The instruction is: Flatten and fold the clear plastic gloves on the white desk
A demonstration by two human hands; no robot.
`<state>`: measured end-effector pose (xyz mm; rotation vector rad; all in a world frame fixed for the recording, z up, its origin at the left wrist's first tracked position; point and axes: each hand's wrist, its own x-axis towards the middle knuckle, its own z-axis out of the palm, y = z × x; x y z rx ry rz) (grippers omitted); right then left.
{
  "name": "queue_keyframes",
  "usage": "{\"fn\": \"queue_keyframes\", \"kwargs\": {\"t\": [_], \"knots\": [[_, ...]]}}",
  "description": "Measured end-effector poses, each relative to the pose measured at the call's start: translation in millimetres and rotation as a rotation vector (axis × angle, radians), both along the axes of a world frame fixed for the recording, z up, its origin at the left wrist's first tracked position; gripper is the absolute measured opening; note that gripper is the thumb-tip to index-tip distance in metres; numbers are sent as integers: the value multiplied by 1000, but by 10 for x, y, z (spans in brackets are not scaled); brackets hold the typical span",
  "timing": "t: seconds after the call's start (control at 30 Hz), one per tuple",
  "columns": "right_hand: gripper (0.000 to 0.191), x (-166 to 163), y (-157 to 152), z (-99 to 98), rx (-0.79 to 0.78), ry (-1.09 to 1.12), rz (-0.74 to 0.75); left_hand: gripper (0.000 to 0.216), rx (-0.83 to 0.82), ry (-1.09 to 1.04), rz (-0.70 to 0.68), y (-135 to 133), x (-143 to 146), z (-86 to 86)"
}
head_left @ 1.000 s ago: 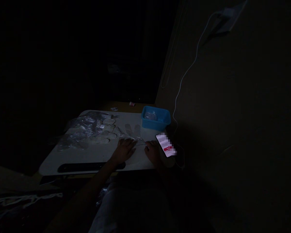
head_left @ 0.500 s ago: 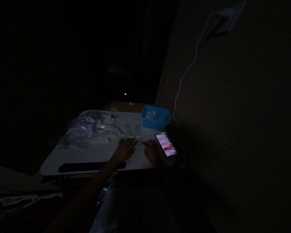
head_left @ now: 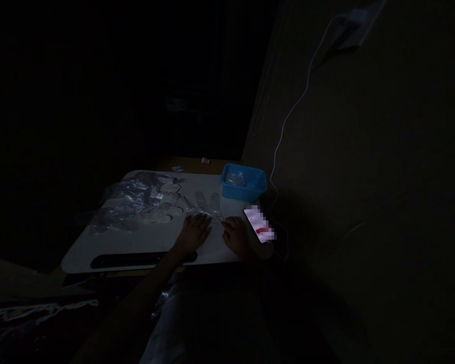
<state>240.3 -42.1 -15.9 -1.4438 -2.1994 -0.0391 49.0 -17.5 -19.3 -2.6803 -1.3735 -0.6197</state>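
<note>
The room is very dark. My left hand (head_left: pixel 192 234) lies flat, fingers spread, on a clear plastic glove (head_left: pixel 207 203) spread on the white board (head_left: pixel 136 237). My right hand (head_left: pixel 235 235) rests close to its right with fingers curled at the glove's edge; whether it pinches the plastic I cannot tell. A heap of clear plastic gloves (head_left: pixel 132 202) lies to the left. A blue tub (head_left: pixel 243 183) with clear plastic inside stands just beyond my hands.
A lit phone (head_left: pixel 258 224) lies by my right hand at the board's right edge. A white cable (head_left: pixel 288 114) runs up the wall to a plug (head_left: pixel 354 28). A black slot (head_left: pixel 136 260) runs along the board's near edge. A small pink object (head_left: pixel 205 161) sits behind.
My right hand has shifted slightly left toward the left hand. The left hand has stayed flat on the glove. A small red light seen half a second ago is gone.
</note>
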Motion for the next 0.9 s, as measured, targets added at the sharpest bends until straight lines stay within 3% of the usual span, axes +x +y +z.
{"fn": "queue_keyframes", "kwargs": {"t": [0.5,0.9], "knots": [[14,20,-17,-6,14,61,27,39,-65,-45,36,26,-39,22],[33,-11,-20,-12,-28,1,65,36,-38,24,-24,28,-39,-5]]}}
